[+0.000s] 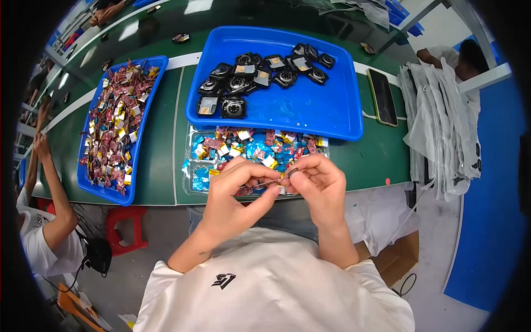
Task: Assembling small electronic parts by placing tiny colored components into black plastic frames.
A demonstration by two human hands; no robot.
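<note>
My left hand (235,191) and my right hand (321,188) meet above the near edge of the table, fingertips pinched close together. Between them is a small thin circuit board (267,183), seen nearly edge-on, its left part in my left fingers. The right thumb and forefinger grip its other end, where a small dark piece (293,172) shows; fingers cover much of it. Below and beyond my hands lies a clear plastic tray (187,180) with compartments, holding loose red circuit boards (213,143), white-and-yellow parts (270,162) and blue film.
A blue tray (326,119) with several black watch cases (238,84) overlaps the clear tray's far side. Left stands a blue tray (131,188) heaped with similar parts. A phone (383,97) and hanging plastic sheets (437,127) are right. A person's arm (55,177) is at far left.
</note>
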